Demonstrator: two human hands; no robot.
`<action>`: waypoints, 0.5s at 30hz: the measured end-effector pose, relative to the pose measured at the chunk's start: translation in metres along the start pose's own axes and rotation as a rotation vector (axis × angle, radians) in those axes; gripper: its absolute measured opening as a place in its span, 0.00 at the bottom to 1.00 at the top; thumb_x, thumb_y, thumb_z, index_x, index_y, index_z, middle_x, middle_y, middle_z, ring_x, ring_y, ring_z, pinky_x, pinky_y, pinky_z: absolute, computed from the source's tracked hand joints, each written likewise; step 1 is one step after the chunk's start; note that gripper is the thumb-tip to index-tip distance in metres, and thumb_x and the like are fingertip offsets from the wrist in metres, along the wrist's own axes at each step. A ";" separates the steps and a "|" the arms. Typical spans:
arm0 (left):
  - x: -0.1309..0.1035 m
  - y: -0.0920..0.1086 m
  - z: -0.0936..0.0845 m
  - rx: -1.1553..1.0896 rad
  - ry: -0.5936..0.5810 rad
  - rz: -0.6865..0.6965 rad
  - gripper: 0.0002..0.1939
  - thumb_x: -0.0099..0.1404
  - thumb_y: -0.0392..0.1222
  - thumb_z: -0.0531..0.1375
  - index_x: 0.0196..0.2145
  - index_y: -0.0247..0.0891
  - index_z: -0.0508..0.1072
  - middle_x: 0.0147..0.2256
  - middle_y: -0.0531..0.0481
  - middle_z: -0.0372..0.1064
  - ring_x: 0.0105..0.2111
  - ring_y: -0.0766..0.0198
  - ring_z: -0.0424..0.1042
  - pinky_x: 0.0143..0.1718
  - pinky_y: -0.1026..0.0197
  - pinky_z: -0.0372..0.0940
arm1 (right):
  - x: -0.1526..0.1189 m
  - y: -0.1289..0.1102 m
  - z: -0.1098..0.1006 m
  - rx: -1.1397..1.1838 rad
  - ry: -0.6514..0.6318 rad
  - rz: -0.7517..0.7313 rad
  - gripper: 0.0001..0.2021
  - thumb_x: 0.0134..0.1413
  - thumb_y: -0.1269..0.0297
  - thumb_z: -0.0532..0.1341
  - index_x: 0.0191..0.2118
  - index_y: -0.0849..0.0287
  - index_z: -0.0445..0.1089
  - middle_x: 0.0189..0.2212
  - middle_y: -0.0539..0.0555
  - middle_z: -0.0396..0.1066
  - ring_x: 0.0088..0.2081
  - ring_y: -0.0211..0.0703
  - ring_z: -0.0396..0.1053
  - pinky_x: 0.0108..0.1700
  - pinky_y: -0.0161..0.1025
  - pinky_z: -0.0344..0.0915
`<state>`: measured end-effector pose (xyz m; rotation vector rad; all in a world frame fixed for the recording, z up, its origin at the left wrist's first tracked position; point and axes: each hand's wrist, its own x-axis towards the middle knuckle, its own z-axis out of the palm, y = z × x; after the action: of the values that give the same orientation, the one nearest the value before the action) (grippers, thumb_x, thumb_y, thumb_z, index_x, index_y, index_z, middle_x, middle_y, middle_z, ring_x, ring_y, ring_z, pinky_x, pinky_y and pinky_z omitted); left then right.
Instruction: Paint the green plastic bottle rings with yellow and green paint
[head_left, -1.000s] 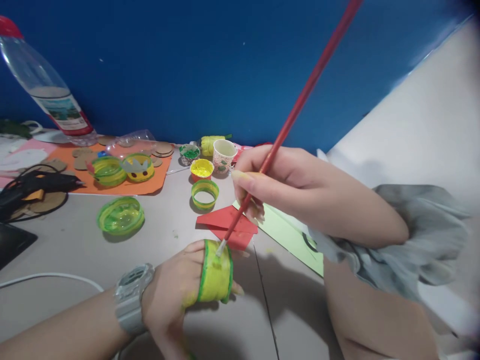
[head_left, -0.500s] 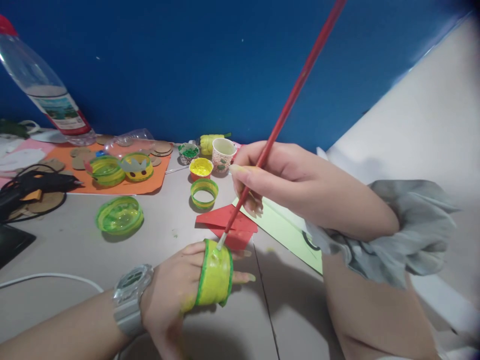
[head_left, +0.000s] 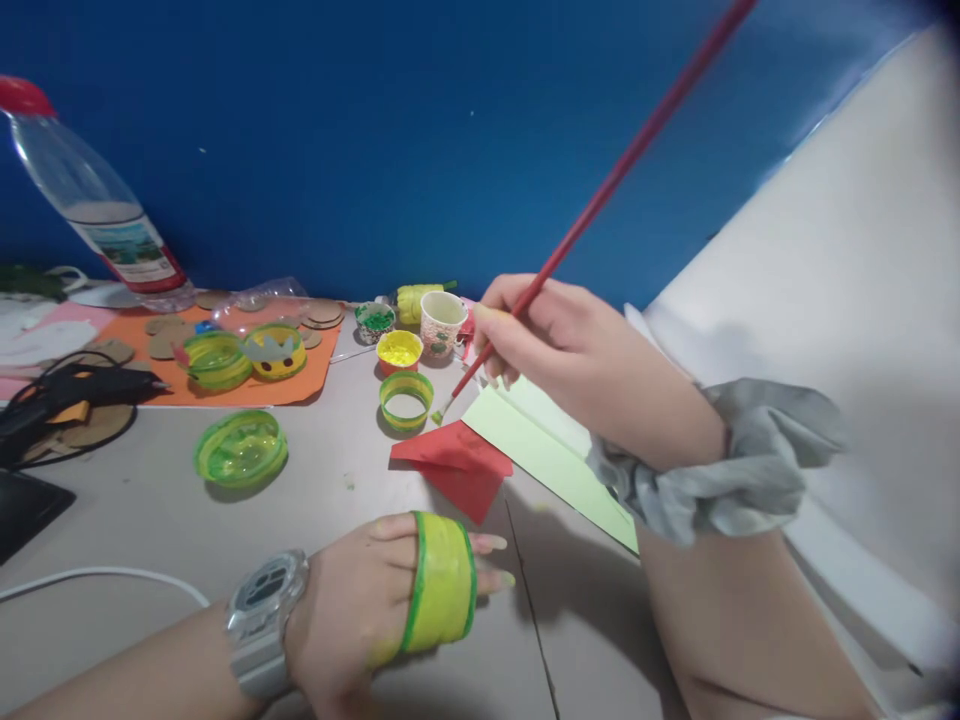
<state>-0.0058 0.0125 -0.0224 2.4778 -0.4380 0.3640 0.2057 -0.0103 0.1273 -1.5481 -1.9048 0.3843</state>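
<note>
At the lower center of the frame, the left hand [head_left: 345, 610] lies palm down, wearing a wide yellow band [head_left: 444, 582] with green edges around its fingers. Its grip is loosely spread, with fingertips poking out past the band's right edge. A white cable [head_left: 105, 573] curves in at the lower left, near the watch [head_left: 266, 615]. Bare bench [head_left: 322, 500] opens above this hand and to the band's right, where a dark seam runs down to the bottom of the frame; a bare leg [head_left: 735, 620] fills the lower right.

Just above the band, folded red paper [head_left: 472, 475] bars the way, and a pale green sheet [head_left: 555, 465] slants down to the right beside it. Left of center sits a shallow green dish [head_left: 225, 478], with bare bench between it and the red paper.

In the middle, the right hand [head_left: 559, 335] pinches a long red brush [head_left: 636, 150] between thumb and fingers. The brush's tip points down just right of a green-and-yellow ring [head_left: 405, 384]. Behind the ring crowd a yellow paint cup [head_left: 400, 368], a green paint cup [head_left: 375, 335] and a paper cup [head_left: 444, 340], leaving little room. A black glue gun [head_left: 97, 385] and an orange sheet [head_left: 300, 385] bearing two more rings cover the left side. Farthest, a red-capped bottle [head_left: 124, 230] stands at upper left, and the blue wall [head_left: 375, 150] closes off the back edge.
</note>
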 end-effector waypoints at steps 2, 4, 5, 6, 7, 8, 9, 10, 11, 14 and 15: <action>0.004 0.003 -0.003 0.049 -0.004 -0.035 0.49 0.59 0.73 0.45 0.66 0.34 0.45 0.62 0.39 0.57 0.65 0.49 0.50 0.66 0.53 0.44 | -0.002 -0.001 -0.006 0.076 0.058 -0.022 0.12 0.65 0.64 0.51 0.29 0.58 0.62 0.27 0.49 0.65 0.29 0.34 0.65 0.31 0.33 0.62; 0.009 0.006 -0.006 0.097 0.016 -0.060 0.48 0.57 0.73 0.48 0.65 0.38 0.49 0.63 0.40 0.56 0.64 0.44 0.51 0.64 0.47 0.47 | -0.005 -0.005 -0.014 0.189 0.054 -0.025 0.12 0.65 0.65 0.51 0.29 0.59 0.63 0.28 0.48 0.65 0.28 0.31 0.66 0.32 0.31 0.64; 0.012 0.006 -0.008 0.121 0.032 -0.073 0.48 0.56 0.73 0.49 0.65 0.39 0.50 0.63 0.40 0.55 0.64 0.42 0.51 0.64 0.45 0.48 | -0.006 -0.008 -0.018 0.258 0.035 -0.019 0.12 0.65 0.66 0.51 0.29 0.59 0.63 0.29 0.48 0.65 0.28 0.30 0.66 0.31 0.29 0.65; 0.014 0.007 -0.009 0.140 0.043 -0.082 0.47 0.56 0.73 0.50 0.64 0.40 0.51 0.63 0.40 0.54 0.64 0.41 0.51 0.64 0.44 0.48 | -0.008 -0.011 -0.022 0.329 0.013 -0.014 0.12 0.65 0.65 0.52 0.29 0.60 0.63 0.29 0.48 0.64 0.27 0.28 0.65 0.31 0.28 0.65; 0.016 0.006 -0.010 0.157 0.051 -0.087 0.47 0.56 0.72 0.50 0.64 0.41 0.51 0.63 0.41 0.54 0.64 0.41 0.51 0.64 0.43 0.48 | -0.010 -0.013 -0.025 0.388 -0.006 -0.007 0.12 0.64 0.65 0.53 0.29 0.60 0.64 0.29 0.48 0.64 0.27 0.28 0.65 0.31 0.27 0.66; 0.016 0.006 -0.010 0.169 0.056 -0.089 0.46 0.56 0.72 0.51 0.64 0.41 0.51 0.64 0.41 0.54 0.64 0.41 0.50 0.64 0.43 0.48 | -0.012 -0.016 -0.027 0.437 -0.020 -0.003 0.12 0.64 0.66 0.53 0.29 0.61 0.64 0.28 0.48 0.64 0.27 0.28 0.65 0.31 0.26 0.66; 0.016 0.005 -0.010 0.178 0.059 -0.090 0.46 0.57 0.71 0.51 0.64 0.42 0.51 0.64 0.42 0.54 0.64 0.41 0.50 0.64 0.43 0.47 | -0.014 -0.017 -0.029 0.477 -0.036 0.000 0.11 0.64 0.67 0.53 0.29 0.61 0.64 0.27 0.47 0.64 0.26 0.28 0.65 0.30 0.26 0.66; 0.014 0.004 -0.009 0.183 0.061 -0.091 0.45 0.57 0.70 0.52 0.65 0.42 0.51 0.64 0.43 0.54 0.64 0.41 0.50 0.64 0.43 0.47 | -0.016 -0.019 -0.029 0.513 -0.053 0.006 0.11 0.64 0.67 0.54 0.29 0.61 0.64 0.26 0.47 0.64 0.26 0.27 0.65 0.29 0.25 0.66; 0.011 0.003 -0.007 0.187 0.061 -0.091 0.45 0.57 0.70 0.52 0.65 0.43 0.50 0.64 0.43 0.54 0.64 0.41 0.51 0.64 0.43 0.47 | -0.018 -0.021 -0.029 0.554 -0.073 0.014 0.11 0.64 0.68 0.54 0.29 0.61 0.64 0.25 0.47 0.64 0.25 0.27 0.65 0.27 0.24 0.65; 0.001 0.000 0.007 0.186 0.057 -0.091 0.42 0.60 0.66 0.53 0.65 0.44 0.49 0.63 0.45 0.55 0.63 0.44 0.53 0.64 0.44 0.49 | -0.023 -0.026 -0.024 0.696 -0.180 0.045 0.10 0.64 0.69 0.54 0.30 0.61 0.64 0.25 0.46 0.65 0.24 0.26 0.65 0.25 0.22 0.64; -0.002 0.000 0.013 0.184 0.056 -0.092 0.41 0.61 0.64 0.53 0.65 0.44 0.48 0.63 0.45 0.55 0.63 0.46 0.55 0.64 0.46 0.50 | -0.024 -0.027 -0.022 0.725 -0.223 0.053 0.09 0.64 0.70 0.53 0.31 0.61 0.64 0.25 0.45 0.65 0.24 0.26 0.65 0.25 0.22 0.65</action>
<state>-0.0055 0.0052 -0.0335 2.6475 -0.2775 0.4524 0.2015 -0.0441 0.1528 -1.0902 -1.6051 1.1635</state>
